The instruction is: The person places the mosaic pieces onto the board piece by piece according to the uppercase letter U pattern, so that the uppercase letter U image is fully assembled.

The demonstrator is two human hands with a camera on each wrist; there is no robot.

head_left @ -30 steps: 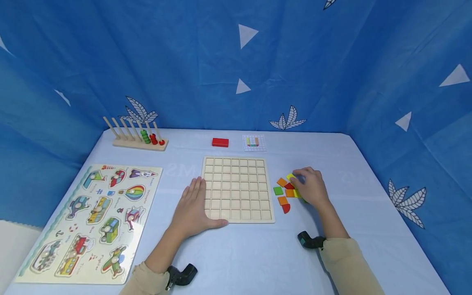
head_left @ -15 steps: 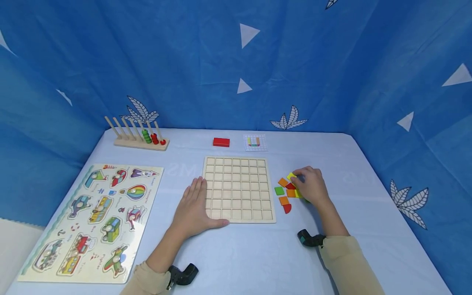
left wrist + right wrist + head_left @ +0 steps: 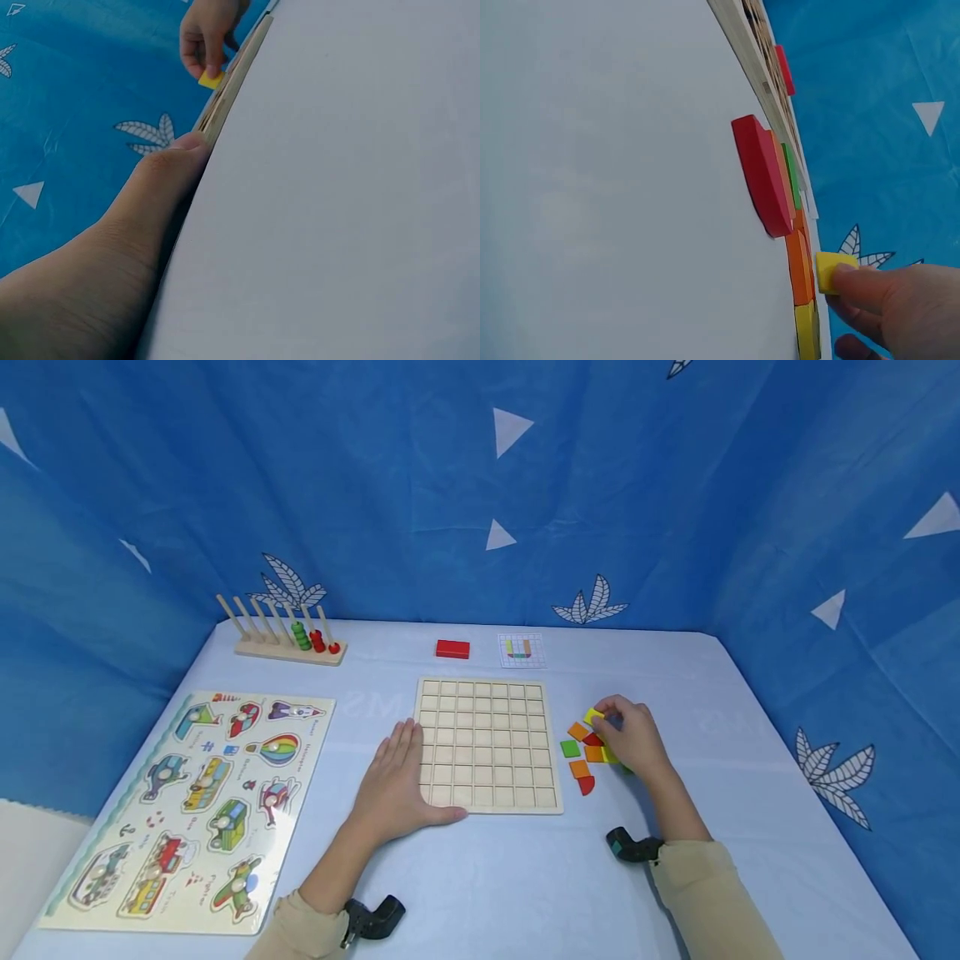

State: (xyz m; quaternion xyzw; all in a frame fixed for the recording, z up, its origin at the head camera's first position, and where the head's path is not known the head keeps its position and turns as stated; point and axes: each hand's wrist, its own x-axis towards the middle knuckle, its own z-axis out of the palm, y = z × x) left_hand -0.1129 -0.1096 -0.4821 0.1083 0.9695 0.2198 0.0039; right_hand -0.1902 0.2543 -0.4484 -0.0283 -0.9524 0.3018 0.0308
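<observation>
Right grip [image 3: 634, 735] pinches a yellow block [image 3: 826, 272] at its fingertips [image 3: 859, 285].

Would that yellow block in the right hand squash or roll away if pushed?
Probably neither: the yellow block looks stiff, showing no dent in the pinching right hand. Its flat faces suggest sliding rather than rolling.

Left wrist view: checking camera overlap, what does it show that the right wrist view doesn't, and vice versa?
Only the left wrist view: the left-hand grip, touching the wooden grid board. Only the right wrist view: a red quarter-circle tile, orange tiles and a green tile. Both: the right-hand grip pinching a yellow tile, that board, and the blue backdrop.
</observation>
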